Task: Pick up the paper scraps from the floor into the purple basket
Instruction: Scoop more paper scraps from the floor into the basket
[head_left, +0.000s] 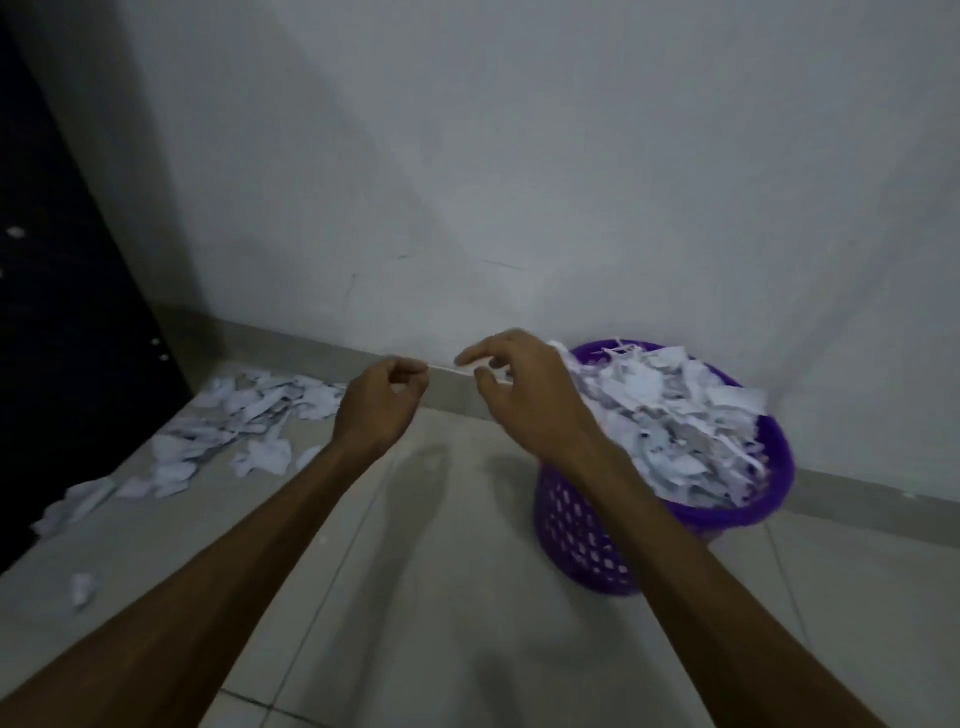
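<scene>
Left hand (379, 402) pinches one end of a thin paper strip (441, 367); right hand (524, 395) holds the other end, frame centre, just left of the basket (587, 540). Basket heaped full. Scraps (244, 421) litter the floor at left. Light, flimsy, tear easily: gather in bunches, pinch loosely.

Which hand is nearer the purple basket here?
The right hand. It hovers at the near-left rim of the purple basket, overlapping its heaped scraps. The left hand is farther left, over bare floor, and both pinch a thin paper strip between them.
</scene>
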